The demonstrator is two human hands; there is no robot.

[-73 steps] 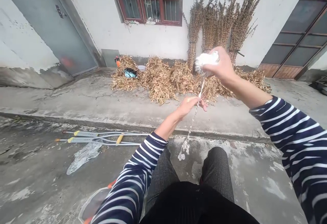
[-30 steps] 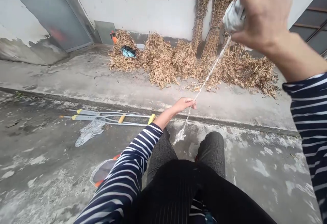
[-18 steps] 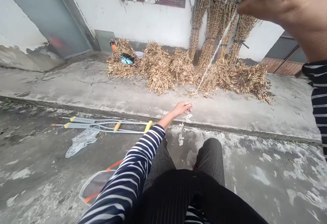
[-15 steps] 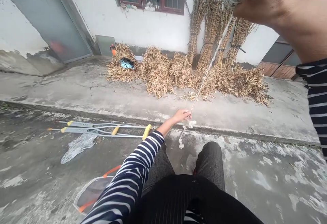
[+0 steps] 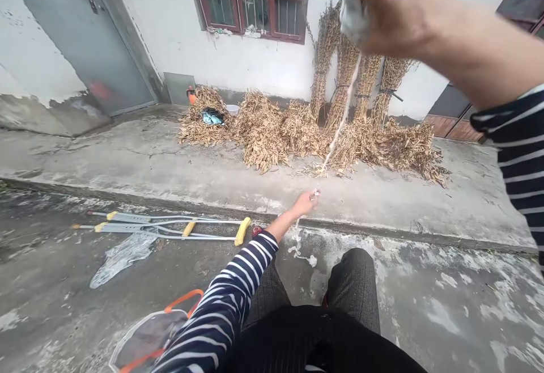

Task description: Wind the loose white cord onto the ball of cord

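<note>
High at the upper right, my right hand (image 5: 395,10) is closed around a ball of whitish yarn (image 5: 355,18); the hand is close to the camera and blurred. From the ball a pale strand (image 5: 342,126) slants down to my left hand (image 5: 306,203), whose fingers pinch it in front of the concrete step. More loose yarn (image 5: 301,253) trails below that hand onto the wet ground between my knees.
A pair of crutches (image 5: 170,225) and a clear plastic bag (image 5: 123,259) lie to the left. Nearer is a mesh bag (image 5: 148,339) with orange handles. Dried plant bundles (image 5: 263,129) line the white wall behind the raised step (image 5: 127,174).
My right hand and the yarn ball have shifted left and slightly down. My left hand sits a little lower, still on the strand, and the loose yarn below hangs differently. The camera view has tilted up slightly.
</note>
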